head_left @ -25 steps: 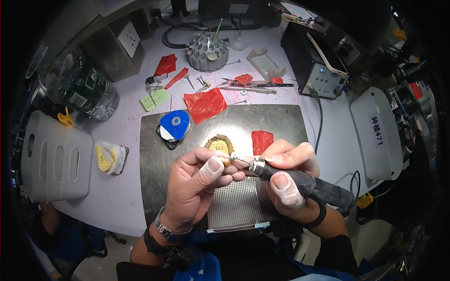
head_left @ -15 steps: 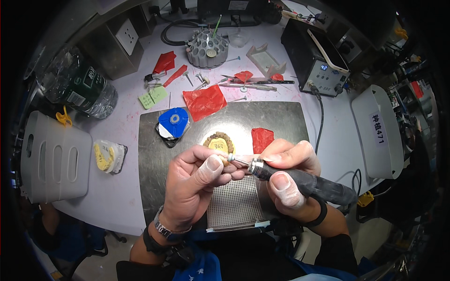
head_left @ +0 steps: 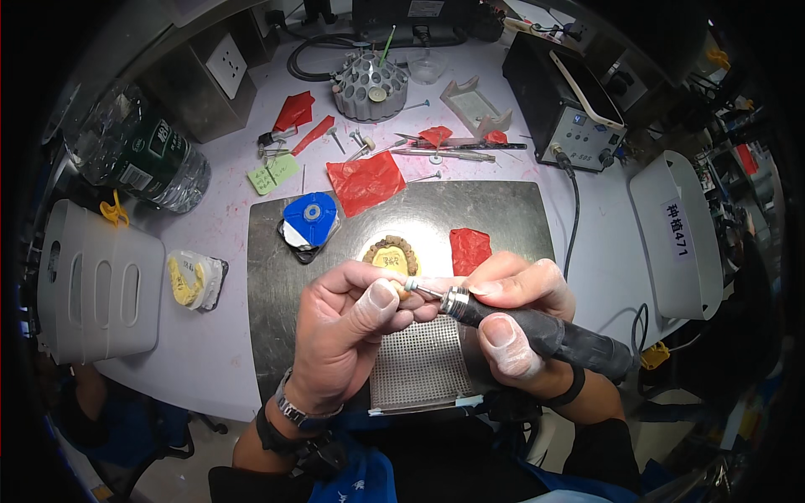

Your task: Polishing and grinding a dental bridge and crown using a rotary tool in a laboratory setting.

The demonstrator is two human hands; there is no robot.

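My left hand pinches a small yellowish piece between thumb and forefinger; it looks like a dental crown, mostly hidden by the fingertips. A black rotary handpiece lies in my right hand, gripped by thumb and fingers. Its pale tip on a thin metal shank meets or nearly meets the small piece. Just beyond my fingers, a dental arch model with a yellow middle and a brown rim rests on the dark metal plate.
A perforated metal grille lies below my hands. On the plate are a blue-and-white dispenser and red sheets. Further back stand a grey bur holder and a control box. Plastic bins flank the table; a plaster model sits left.
The handpiece and its tip have shifted very slightly left. The lit number on the control box display looks different. Both hands keep their grip.
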